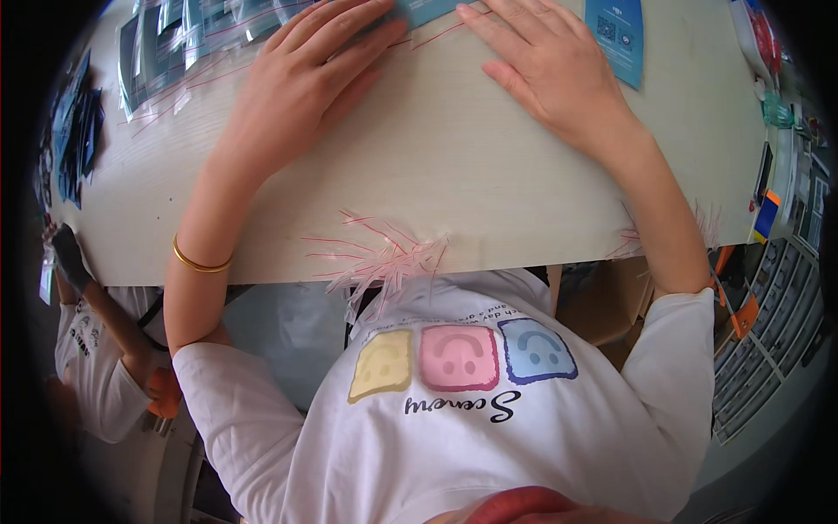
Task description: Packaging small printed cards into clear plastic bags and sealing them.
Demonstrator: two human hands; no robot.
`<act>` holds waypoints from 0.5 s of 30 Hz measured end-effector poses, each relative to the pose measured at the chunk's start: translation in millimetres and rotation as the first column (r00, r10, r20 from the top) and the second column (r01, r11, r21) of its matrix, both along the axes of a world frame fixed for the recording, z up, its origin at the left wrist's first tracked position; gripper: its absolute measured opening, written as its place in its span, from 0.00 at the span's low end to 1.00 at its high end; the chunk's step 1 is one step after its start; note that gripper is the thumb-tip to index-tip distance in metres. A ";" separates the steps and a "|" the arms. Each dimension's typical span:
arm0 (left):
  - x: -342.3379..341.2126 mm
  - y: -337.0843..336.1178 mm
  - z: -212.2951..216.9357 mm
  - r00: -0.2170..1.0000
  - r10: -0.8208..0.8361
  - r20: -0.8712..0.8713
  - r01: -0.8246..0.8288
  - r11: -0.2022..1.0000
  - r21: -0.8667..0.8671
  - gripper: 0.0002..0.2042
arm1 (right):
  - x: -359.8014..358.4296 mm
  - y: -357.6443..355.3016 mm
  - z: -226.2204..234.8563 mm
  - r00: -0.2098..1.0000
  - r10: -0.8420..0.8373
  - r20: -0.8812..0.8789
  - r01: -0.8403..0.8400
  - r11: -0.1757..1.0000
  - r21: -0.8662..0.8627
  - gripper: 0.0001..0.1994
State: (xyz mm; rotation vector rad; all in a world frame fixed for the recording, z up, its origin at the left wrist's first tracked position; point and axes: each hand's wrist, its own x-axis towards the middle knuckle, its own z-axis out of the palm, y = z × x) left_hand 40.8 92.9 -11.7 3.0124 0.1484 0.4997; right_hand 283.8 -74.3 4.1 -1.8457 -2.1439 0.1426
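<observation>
both hands (310, 70) (546, 61) flat, fingers outstretched

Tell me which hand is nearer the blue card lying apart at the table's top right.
Right. The right hand lies just left of the blue card; the left hand rests farther left, beyond it.

A bundle of thin pink strips (384, 256) lies at the table's (454, 166) near edge, a blue card (616, 35) farther off.

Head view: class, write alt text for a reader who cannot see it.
Both hands, left hand and right hand, press flat on a blue packet at the far edge of a pale table. Thin red-edged strips lie at the near edge.
</observation>
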 end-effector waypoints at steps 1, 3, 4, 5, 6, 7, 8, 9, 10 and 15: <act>-2.5 0.9 4.9 1.000 -0.031 -0.003 0.031 0.999 -0.008 0.22 | -3.2 -5.8 -5.4 0.997 0.003 0.083 -0.007 0.999 0.052 0.28; 1.8 -2.4 13.0 0.998 -0.067 0.010 0.067 0.998 -0.020 0.24 | -15.5 -21.7 -10.3 0.987 0.013 0.158 -0.029 0.995 0.096 0.22; 5.6 -8.2 12.5 0.994 -0.109 0.030 0.110 0.993 -0.035 0.25 | -28.1 -37.6 -5.4 0.991 -0.002 0.137 -0.003 0.999 0.036 0.22; 12.5 -18.3 12.9 0.994 -0.105 0.031 0.106 0.993 -0.044 0.25 | -40.1 -52.6 0.3 0.993 -0.022 0.118 0.024 0.999 -0.023 0.23; 23.9 -30.6 13.8 0.991 -0.130 -0.033 0.127 0.989 -0.081 0.26 | -49.6 -64.8 1.9 0.996 -0.048 0.079 0.052 0.998 -0.044 0.23; 28.6 -39.8 13.9 0.983 -0.154 -0.098 0.142 0.983 -0.120 0.27 | -53.0 -73.3 5.2 0.996 -0.047 0.078 0.051 0.997 -0.056 0.23; 29.7 -44.1 6.8 0.973 -0.184 -0.142 0.165 0.977 -0.135 0.29 | -54.3 -81.3 8.2 0.999 -0.022 0.027 0.023 0.998 -0.062 0.23; 27.5 -49.8 2.9 0.973 -0.185 -0.140 0.165 0.975 -0.147 0.29 | -53.6 -87.8 10.3 1.000 0.003 -0.025 -0.004 0.998 -0.068 0.23; 27.0 -54.3 -0.7 0.977 -0.175 -0.125 0.157 0.978 -0.137 0.30 | -47.2 -92.7 9.5 1.000 -0.004 -0.022 0.003 0.997 -0.077 0.23; 28.8 -55.5 -1.7 0.976 -0.189 -0.104 0.172 0.973 -0.155 0.31 | -30.8 -80.6 5.5 0.900 -0.131 -0.415 0.118 0.991 -0.057 0.08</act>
